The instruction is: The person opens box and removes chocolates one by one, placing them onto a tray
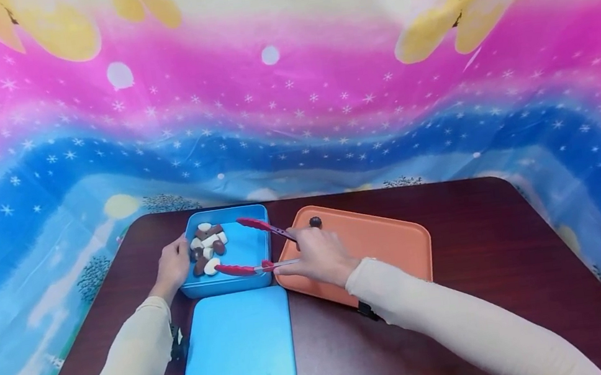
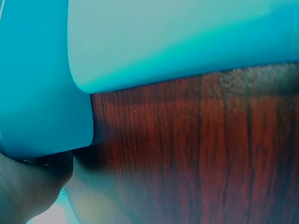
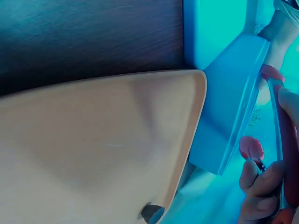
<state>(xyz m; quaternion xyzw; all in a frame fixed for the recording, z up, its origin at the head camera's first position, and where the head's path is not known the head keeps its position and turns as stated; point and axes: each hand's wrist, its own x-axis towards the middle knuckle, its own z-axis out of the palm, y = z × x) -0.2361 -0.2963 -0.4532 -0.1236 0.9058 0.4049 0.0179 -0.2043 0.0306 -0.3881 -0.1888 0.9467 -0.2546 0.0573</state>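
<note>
In the head view my right hand [image 1: 323, 256] grips a pair of tongs [image 1: 237, 269] with red tips and metal arms. The tongs' jaws are spread over the blue box [image 1: 251, 246], the lower tip beside a white oval piece [image 1: 211, 266]. Brown and white pieces [image 1: 210, 242], looking like chocolates, lie in the box's left half. My left hand [image 1: 173, 264] holds the box's left wall; part of it shows in the left wrist view, against the box's side. One dark round piece [image 1: 315, 222] sits on the orange tray [image 1: 380, 240].
A blue lid [image 1: 236, 352] lies flat on the dark wooden table [image 1: 487, 289], in front of the box. The tray's left corner stands close against the box's right side. Behind the table hangs a printed cloth [image 1: 291, 107].
</note>
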